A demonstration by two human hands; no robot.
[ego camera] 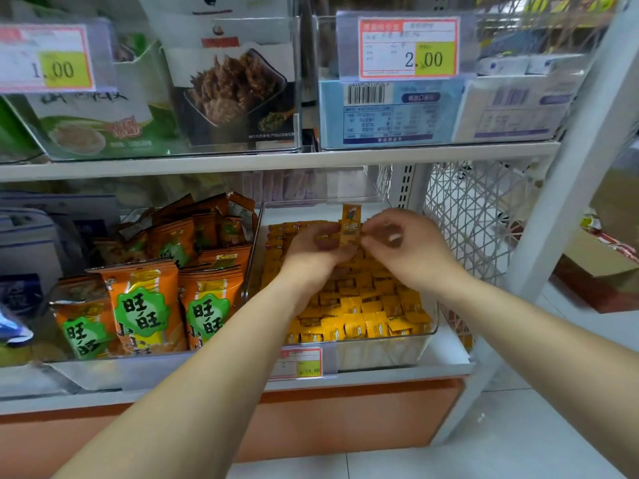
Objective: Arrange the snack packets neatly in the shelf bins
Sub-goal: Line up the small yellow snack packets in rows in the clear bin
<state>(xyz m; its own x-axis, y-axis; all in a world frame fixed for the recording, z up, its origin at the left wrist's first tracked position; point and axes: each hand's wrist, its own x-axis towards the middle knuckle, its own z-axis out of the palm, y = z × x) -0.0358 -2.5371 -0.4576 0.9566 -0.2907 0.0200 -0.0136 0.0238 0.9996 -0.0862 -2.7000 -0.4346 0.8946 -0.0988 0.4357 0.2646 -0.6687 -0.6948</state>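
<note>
A clear plastic bin (387,350) on the lower shelf holds several small yellow-orange snack packets (359,319) in rows. Both hands are over the back half of this bin. My left hand (313,252) grips a few small packets with curled fingers. One small orange packet (351,223) stands upright between the hands, and my right hand (401,243) pinches its right edge. Whether the left fingers also touch that upright packet is unclear.
Left of it, another clear bin (114,369) holds several larger orange bags (145,305). The upper shelf (276,160) carries bins with price tags (408,48). A white wire mesh panel (473,216) and a white upright post (560,202) close the right side.
</note>
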